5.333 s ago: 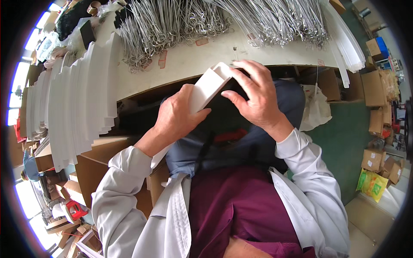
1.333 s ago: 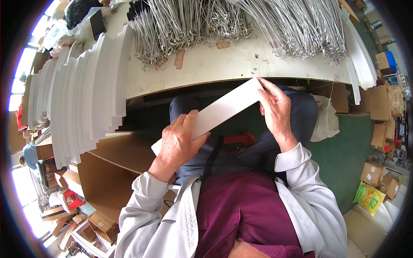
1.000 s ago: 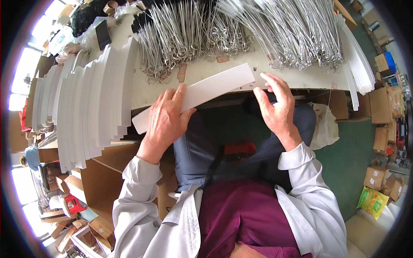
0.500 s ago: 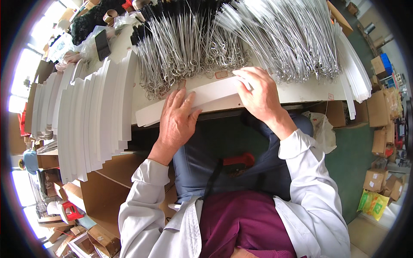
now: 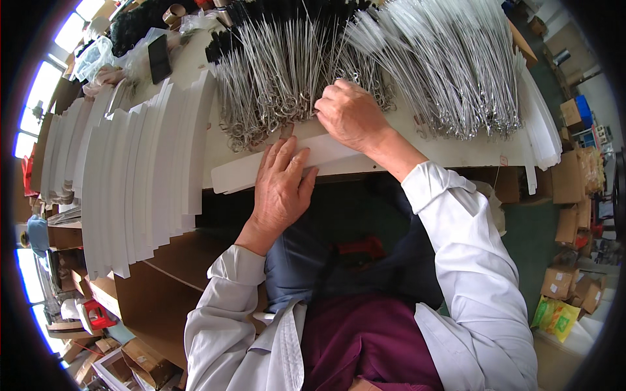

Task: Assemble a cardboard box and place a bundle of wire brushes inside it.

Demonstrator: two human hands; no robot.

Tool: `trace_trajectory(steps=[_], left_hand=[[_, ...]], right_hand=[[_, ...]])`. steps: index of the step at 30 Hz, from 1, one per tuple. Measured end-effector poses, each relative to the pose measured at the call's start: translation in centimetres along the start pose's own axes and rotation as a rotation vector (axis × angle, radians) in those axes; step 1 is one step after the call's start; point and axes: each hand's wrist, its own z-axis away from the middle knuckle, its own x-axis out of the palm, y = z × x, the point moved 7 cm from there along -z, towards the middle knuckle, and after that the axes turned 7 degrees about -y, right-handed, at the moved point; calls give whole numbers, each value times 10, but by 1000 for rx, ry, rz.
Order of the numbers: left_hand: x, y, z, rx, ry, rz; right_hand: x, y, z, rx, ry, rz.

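Note:
A long, flat white carton point(image 5: 237, 173) lies along the near edge of the table. My left hand point(image 5: 280, 186) rests on it, fingers stretched over its top and the thumb by its near side. Beyond the carton's right part, my right hand point(image 5: 352, 117) is closed, its fingers curled at the looped ends of the wire brushes. What is inside those fingers is hidden. The thin brushes point(image 5: 274, 78) form a dense pile, with metal stems, loops toward me and black bristles at the far end. To their right lies a bundle of thin metal wires point(image 5: 456, 78) with whitish far ends.
Several long white cartons point(image 5: 147, 176) stand in a row on the left, sticking out past the table edge. More white strips point(image 5: 541, 124) lie at the right end. A dark phone-like object point(image 5: 158, 60) is at the back left. An open cardboard box point(image 5: 156, 296) sits below.
My right hand has left the carton's right end, moving left and away from me to the brush loops, and its fingers have closed. My left hand stays on the carton.

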Motion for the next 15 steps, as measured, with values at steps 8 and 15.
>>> trace_trajectory(steps=[8, 15], left_hand=[[-19, 4, -16, 3, 136, 195], [14, -7, -73, -471, -153, 1335]], right_hand=[[-57, 10, 20, 218, 271, -335], [-49, -3, 38, 373, 223, -556]])
